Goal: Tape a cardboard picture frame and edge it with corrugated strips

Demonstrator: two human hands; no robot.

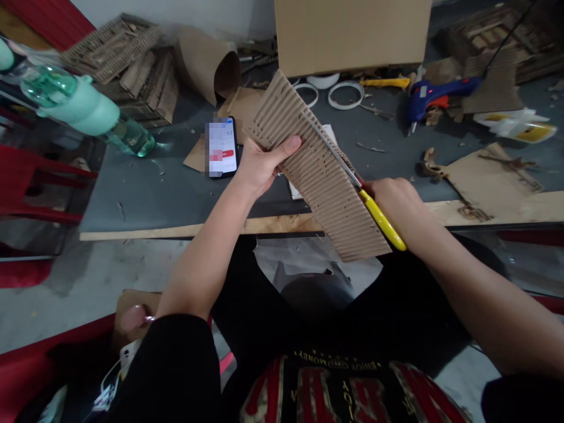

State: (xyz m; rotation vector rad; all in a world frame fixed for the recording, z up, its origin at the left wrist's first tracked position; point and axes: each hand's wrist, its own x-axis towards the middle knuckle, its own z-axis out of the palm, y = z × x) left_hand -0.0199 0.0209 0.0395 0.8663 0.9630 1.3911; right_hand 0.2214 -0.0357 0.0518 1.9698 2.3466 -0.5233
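Note:
A long piece of corrugated cardboard [326,182] is held up at a slant over the table's front edge, ridged side showing. My left hand [268,161] grips its left edge, thumb on the ridges and the other fingers behind it. In my right hand [392,202] is a yellow-handled pair of scissors [382,222]. Its metal blade lies along the cardboard's right edge, where a narrow strip shows beside it. Most of the right fingers are hidden behind the handles.
Behind the cardboard stand a large cardboard box [352,35] and white tape rings [346,95]. A blue glue gun [434,97] and a glue bottle [517,124] lie at right. To the left are a phone [221,147], a teal water bottle [88,108] and stacked cardboard crates [132,76].

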